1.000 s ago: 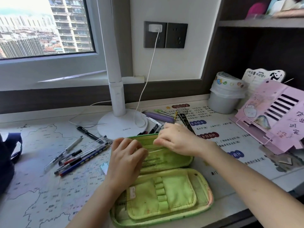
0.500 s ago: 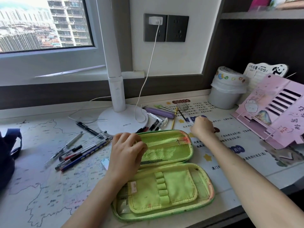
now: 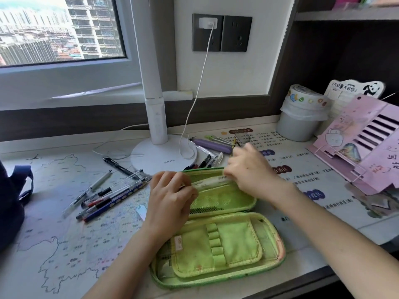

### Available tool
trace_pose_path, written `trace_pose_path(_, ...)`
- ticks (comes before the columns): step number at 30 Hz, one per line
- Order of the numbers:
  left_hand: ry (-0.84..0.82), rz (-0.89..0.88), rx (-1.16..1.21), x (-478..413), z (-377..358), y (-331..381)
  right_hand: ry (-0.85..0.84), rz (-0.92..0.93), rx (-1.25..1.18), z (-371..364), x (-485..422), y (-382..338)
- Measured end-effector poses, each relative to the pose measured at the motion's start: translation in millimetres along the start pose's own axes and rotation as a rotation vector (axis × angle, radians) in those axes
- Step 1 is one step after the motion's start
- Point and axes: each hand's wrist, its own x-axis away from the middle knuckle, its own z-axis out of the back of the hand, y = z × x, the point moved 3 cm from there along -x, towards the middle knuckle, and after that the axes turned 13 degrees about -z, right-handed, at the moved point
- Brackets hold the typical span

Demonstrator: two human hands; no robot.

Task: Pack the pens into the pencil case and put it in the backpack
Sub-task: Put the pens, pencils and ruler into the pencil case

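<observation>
The right hand (image 3: pixel 248 171) pinches a pale pen (image 3: pixel 211 182) over the open green pencil case (image 3: pixel 226 244), at its far half. The left hand (image 3: pixel 170 197) curls over the case's left end. Loose pens (image 3: pixel 112 195) lie left on the worktop (image 3: pixel 64 234), and the backpack (image 3: pixel 8 208) sits at the left edge.

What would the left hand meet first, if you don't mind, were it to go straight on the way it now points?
Probably the white lamp base, lying just beyond the pencil case rim that the left hand holds; depth is unclear.
</observation>
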Motion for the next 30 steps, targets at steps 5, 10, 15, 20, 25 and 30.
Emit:
trace_pose_path(5,-0.005,-0.028,-0.002,-0.7,-1.8,0.0,-0.343,0.18,-0.22,-3.8,-4.9,-14.8)
trace_pose_path(10,-0.039,0.089,0.035,0.4,-10.2,-7.9,-0.285,-0.466,-0.743,-31.6,-38.8,49.4)
trace_pose_path(15,-0.08,0.159,0.079,0.0,-14.5,-12.5,-0.268,-0.914,-0.315,-87.0,-55.7,92.1)
trace_pose_path(20,-0.115,0.168,0.084,0.2,-12.5,-10.8,-0.282,-1.008,-0.284,-103.8,-58.9,96.0)
trace_pose_path(25,-0.139,0.163,0.102,0.7,-10.8,-8.7,-0.328,-1.004,-0.251,-102.4,-55.6,105.5)
trace_pose_path(30,-0.141,0.159,0.135,-0.5,-8.6,-6.2,-0.296,-1.069,-0.303,-103.5,-59.8,112.8)
